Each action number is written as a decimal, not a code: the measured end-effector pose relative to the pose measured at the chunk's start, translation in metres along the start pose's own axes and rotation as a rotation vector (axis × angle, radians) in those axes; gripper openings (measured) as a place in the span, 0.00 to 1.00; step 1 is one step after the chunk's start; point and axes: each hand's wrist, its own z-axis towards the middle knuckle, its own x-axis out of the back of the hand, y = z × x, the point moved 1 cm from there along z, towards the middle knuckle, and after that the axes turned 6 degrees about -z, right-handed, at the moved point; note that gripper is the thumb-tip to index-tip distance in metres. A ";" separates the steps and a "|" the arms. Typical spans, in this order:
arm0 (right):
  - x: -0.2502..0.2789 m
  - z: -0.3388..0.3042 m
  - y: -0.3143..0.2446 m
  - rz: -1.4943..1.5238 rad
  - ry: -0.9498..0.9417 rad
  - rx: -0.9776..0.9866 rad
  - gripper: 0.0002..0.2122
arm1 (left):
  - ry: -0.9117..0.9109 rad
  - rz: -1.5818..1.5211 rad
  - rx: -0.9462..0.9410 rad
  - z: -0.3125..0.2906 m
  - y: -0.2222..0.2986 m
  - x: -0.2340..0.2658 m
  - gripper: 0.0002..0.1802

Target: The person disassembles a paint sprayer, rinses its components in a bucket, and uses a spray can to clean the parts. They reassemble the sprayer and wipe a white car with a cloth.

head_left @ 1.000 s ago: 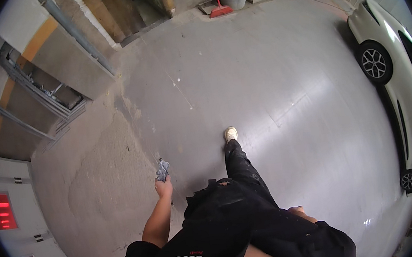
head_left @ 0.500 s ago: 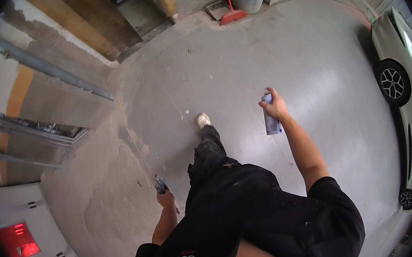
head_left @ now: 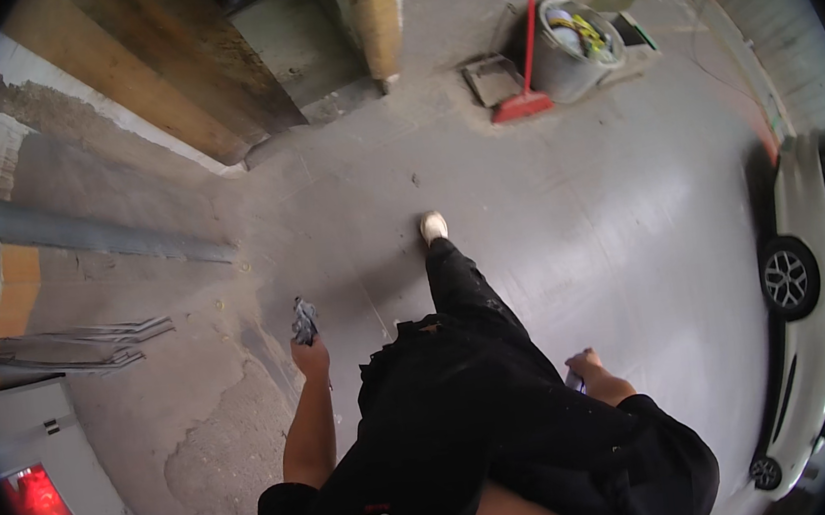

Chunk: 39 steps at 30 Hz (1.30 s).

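Observation:
Out in front at the left, my left hand [head_left: 309,357] is closed on a crumpled grey and dark thing [head_left: 305,321], perhaps a rag; its exact kind does not show. My right hand [head_left: 586,366] hangs low beside my right hip, fingers wrapped round a spray can [head_left: 574,381]. Only a small bluish-white bit of the can is visible; my hand and shirt hide the rest. One white shoe [head_left: 433,226] is stepping forward on the grey floor [head_left: 531,235].
Ahead stand a red broom [head_left: 523,105], a dustpan [head_left: 492,80] and a grey bin [head_left: 569,75] with rubbish in it. A white car [head_left: 806,226] is parked on the right. Wooden boards [head_left: 162,73], a grey pipe [head_left: 98,235] and metal strips [head_left: 129,333] lie along the left. White cabinets [head_left: 80,443] stand nearer.
My right hand has dropped from in front of me to my side with the spray can. My left hand has swung forward. The broom and bin appear closer as I walk.

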 end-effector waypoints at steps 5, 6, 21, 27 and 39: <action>0.178 0.108 -0.098 -0.449 0.061 0.263 0.29 | 0.006 0.035 0.012 0.117 0.105 -0.057 0.15; 0.237 0.119 -0.133 -0.029 0.146 0.107 0.35 | 0.028 -0.016 -0.016 0.145 0.130 -0.067 0.15; 0.918 0.090 -0.721 1.260 0.169 0.923 0.31 | -0.078 -0.364 -0.243 0.596 0.418 -0.266 0.17; 1.005 0.073 -0.851 1.254 0.138 0.878 0.29 | 0.000 -0.518 0.175 0.765 0.514 -0.306 0.12; 1.204 0.088 -1.173 0.580 0.335 1.680 0.30 | 0.218 -0.953 0.382 1.029 0.524 -0.318 0.05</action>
